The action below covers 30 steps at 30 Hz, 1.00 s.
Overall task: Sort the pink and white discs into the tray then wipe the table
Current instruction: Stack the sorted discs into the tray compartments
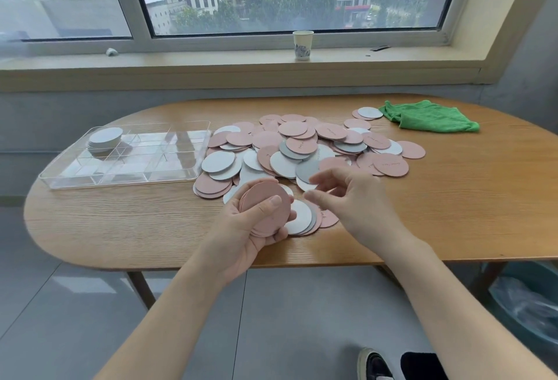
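Left hand (256,222): grips a stack of round pink card discs (267,209), faces tilted toward the camera. Right hand (353,195): fingers loosely curled, empty, above the loose pile of pink and white discs (302,147) on the oval wooden table (120,222). Clear compartmented plastic tray (126,156), long axis left-right, holds white discs (105,138) at far left. Green cloth (428,115) far right.

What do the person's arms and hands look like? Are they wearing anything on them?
Both arms are bare from the bottom of the picture up to the wrists, with no sleeves in view. The left hand and the right hand wear no gloves, and no rings, watch or bracelets show. The nails look short and plain.
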### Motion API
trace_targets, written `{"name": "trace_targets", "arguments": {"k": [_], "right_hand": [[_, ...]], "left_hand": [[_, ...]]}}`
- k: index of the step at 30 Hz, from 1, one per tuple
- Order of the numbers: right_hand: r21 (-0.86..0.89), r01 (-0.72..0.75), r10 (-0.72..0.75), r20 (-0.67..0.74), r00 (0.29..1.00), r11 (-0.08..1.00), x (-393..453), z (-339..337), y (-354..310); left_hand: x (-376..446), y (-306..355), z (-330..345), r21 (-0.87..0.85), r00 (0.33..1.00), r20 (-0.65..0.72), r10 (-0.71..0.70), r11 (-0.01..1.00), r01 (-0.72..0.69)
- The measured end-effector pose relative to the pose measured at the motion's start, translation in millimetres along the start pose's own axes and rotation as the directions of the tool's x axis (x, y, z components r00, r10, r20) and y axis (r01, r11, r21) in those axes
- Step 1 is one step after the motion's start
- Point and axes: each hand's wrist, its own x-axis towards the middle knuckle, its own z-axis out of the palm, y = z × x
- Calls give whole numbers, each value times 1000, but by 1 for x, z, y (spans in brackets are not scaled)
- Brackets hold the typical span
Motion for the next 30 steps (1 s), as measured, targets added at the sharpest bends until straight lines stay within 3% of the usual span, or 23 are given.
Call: {"name": "trace_targets", "arguments": {"k": [3,7,19,25,28,30], "right_hand": [[-246,-58,71,46,996,967,4,-16,15],[-353,-97,160,155,975,930,1,-21,25],[-237,-258,313,235,920,937,14,-16,22],[-217,-267,316,235,919,939,17,-14,26],[-196,-248,284,186,941,949,12,-15,27],[-171,-237,253,78,964,956,9,-15,29]], "left_hand": [[0,0,1,-11,1000,-14,-6,1000,6],[1,0,2,-8,1000,-22,-3,1000,3],[1,-2,2,25,1000,-18,9,1000,-9],[2,-3,1,38,1000,-10,7,999,-7],[3,-3,0,37,1000,-2,1,999,-1],[3,-3,0,42,1000,-8,-3,999,3]]}}
